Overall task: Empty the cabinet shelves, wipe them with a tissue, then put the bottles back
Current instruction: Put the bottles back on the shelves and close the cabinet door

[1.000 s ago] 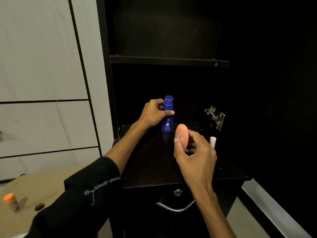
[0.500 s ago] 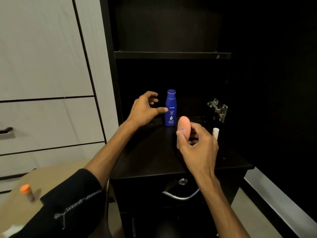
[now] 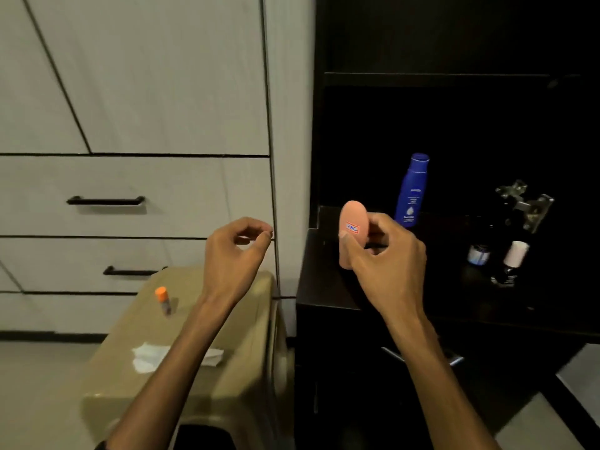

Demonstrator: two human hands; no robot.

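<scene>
My right hand (image 3: 386, 264) grips a peach oval bottle (image 3: 353, 222) upright in front of the dark cabinet shelf (image 3: 328, 287). A blue lotion bottle (image 3: 411, 190) stands on that shelf behind it. Two small dark bottles, one with a blue-white lid (image 3: 478, 254) and one with a white cap (image 3: 515, 254), stand at the shelf's right. My left hand (image 3: 235, 254) hovers with loosely curled fingers, holding nothing, above a tan stool (image 3: 246, 378). On the stool lie a white tissue (image 3: 149, 357) and a small orange-capped bottle (image 3: 163, 300).
White drawers with black handles (image 3: 105, 200) fill the left wall. A metal hinge (image 3: 526, 203) sticks out at the cabinet's right side. An upper shelf (image 3: 435, 79) spans the dark cabinet. A chrome handle (image 3: 422, 357) sits below the lower shelf.
My left hand let go of the blue bottle and pulled back leftward over the stool. The view swung left. My right hand kept the peach bottle.
</scene>
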